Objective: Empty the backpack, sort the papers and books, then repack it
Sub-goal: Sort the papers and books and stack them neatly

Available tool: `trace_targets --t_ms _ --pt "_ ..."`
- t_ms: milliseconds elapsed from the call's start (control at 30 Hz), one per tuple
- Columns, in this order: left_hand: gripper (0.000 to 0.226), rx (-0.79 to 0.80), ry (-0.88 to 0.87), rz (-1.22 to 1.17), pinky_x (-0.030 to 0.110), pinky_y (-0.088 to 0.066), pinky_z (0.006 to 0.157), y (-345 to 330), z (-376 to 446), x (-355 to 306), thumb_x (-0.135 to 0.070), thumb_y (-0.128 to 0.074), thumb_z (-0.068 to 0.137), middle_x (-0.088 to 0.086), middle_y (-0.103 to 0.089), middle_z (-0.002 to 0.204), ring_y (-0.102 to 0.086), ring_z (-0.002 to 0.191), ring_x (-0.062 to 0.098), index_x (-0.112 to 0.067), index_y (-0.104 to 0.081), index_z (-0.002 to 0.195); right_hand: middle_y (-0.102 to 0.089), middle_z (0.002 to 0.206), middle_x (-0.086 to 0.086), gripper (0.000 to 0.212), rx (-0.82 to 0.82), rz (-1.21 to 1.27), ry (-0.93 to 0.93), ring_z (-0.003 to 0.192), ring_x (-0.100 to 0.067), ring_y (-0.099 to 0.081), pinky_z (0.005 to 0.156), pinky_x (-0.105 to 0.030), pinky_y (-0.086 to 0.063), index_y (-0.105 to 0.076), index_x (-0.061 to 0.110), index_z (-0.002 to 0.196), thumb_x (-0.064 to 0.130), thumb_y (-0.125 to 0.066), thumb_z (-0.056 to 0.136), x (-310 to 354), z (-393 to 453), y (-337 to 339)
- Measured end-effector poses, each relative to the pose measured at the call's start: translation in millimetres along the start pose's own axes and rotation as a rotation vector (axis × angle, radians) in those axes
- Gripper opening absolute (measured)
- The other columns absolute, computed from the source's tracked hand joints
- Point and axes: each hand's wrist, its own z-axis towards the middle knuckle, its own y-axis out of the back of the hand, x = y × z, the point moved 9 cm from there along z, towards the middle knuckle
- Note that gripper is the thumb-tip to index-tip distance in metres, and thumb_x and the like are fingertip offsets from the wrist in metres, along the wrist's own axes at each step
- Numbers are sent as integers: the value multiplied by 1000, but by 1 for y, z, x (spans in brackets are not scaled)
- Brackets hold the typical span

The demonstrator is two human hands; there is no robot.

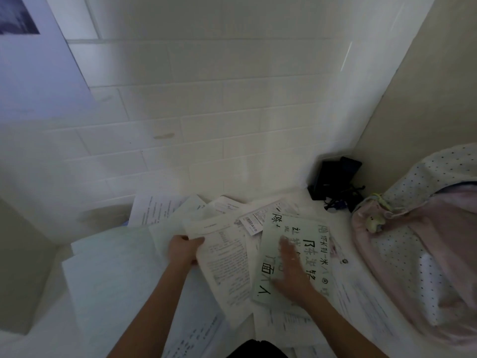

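Left hand (183, 250) pinches papers (224, 254); right hand (290, 267) flat, blurred, on book (296, 244) by tiled wall (206, 99).

The scene is seen from a single wide-angle camera worn on the head, directed forward and steeply down onto the worktop (77, 293), which is viewed at close range. The tiled wall (206, 112) behind the worktop fills the upper half, its lines bent by the lens. Only this one view is given.
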Motion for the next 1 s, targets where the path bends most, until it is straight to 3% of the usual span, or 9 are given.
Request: trace_targets --t_ms 100,167,267,400,500,633,700,833,1000 --pt "27 125 18 59 40 -54 68 -15 -9 -3 -4 -59 86 21 -62 90 -62 77 31 13 -59 106 22 152 13 124 403 5 248 140 -6 19 116 -26 4 22 25 147 43 -76 73 54 -14 -48" --pt "32 148 51 -97 39 -53 66 -15 -8 -15 -2 -57 87 23 -61 99 -60 84 33 13 -55 115 21 148 17 127 473 -112 366 137 -4 20 116 -28 6 21 22 147 46 -78 70 80 -27 -64" --pt "30 165 49 -337 34 -53 55 -10 -8 -48 -1 -54 90 17 -59 93 -57 77 27 9 -52 118 3 151 17 116 309 -77 347 141 -3 4 116 -27 -2 8 21 150 44 -75 74 97 -27 -58" --pt "12 298 26 -493 24 -54 48 -9 -29 -88 -13 -53 93 12 -61 87 -63 69 20 -3 -55 101 -55 133 -5 42 -89 372 67 119 -17 -53 90 -16 -37 -44 15 139 20 -48 98 92 -8 -6" --pt "57 447 57 -383 38 -57 70 -17 -37 -89 -60 -47 87 12 -67 98 -67 87 29 -7 -59 105 -64 99 -8 18 -214 747 -116 92 -20 -59 65 -14 -45 -58 9 112 13 -47 98 75 8 17" --pt "95 432 130 -234 50 -49 89 -29 -38 -55 -77 -56 65 17 -51 127 -54 112 36 -10 -43 131 -61 122 -8 52 -25 1486 -219 111 -27 -60 92 -38 -53 -53 11 124 35 -70 81 72 17 15" --pt "101 608 156 -226 48 -53 85 -57 -56 -44 -74 -64 57 18 -55 123 -58 108 37 -9 -39 131 -61 128 -9 69 109 1622 -89 117 -27 -59 94 -41 -52 -50 7 133 37 -73 75 92 13 25" --pt "59 914 -18 -509 52 -44 101 -89 -88 -72 -47 -57 87 15 -60 128 -56 119 32 -11 -49 133 -60 130 -10 39 319 1556 48 118 -26 -58 95 -39 -51 -48 11 133 17 -51 95 122 -2 28" --pt "49 806 -241 -673 53 -48 94 -68 -77 -103 -23 -57 88 14 -59 130 -57 118 32 -11 -47 134 -62 127 -9 44 348 1487 -2 118 -28 -58 92 -44 -52 -51 12 131 10 -61 88 110 -2 22"
